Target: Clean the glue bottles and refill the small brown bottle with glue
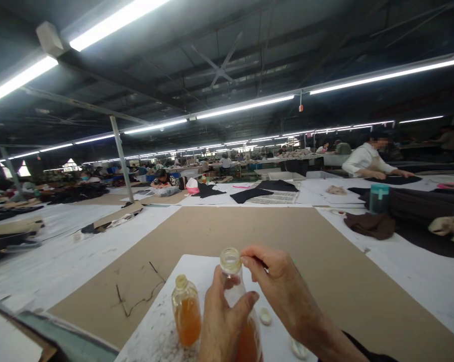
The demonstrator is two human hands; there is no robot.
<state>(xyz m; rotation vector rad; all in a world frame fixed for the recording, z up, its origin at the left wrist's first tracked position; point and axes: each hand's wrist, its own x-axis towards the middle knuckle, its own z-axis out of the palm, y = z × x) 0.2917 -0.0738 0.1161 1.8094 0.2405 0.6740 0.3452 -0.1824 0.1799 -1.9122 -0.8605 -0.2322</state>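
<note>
My left hand (224, 319) is wrapped around a clear, uncapped bottle (231, 266) with orange liquid low inside it. Thumb and index finger of my right hand (281, 281) are pinched together against the right side of the bottle's rim. Whatever lies between those fingertips is too small to make out. To the left stands a smaller bottle (187, 317), also with orange liquid, its neck yellowish. A small round white cap (265, 316) lies to the right of the held bottle. Partly behind my right forearm is another whitish round piece (298, 348).
Beneath the bottles is a smudged white sheet (155, 322) on a brown-paper-covered table (272, 226). A thin dark wire (140, 301) lies left. Dark fabric (370, 224) and a teal-lidded jar (378, 198) sit right. A co-worker (368, 158) handles dark cloth at far right.
</note>
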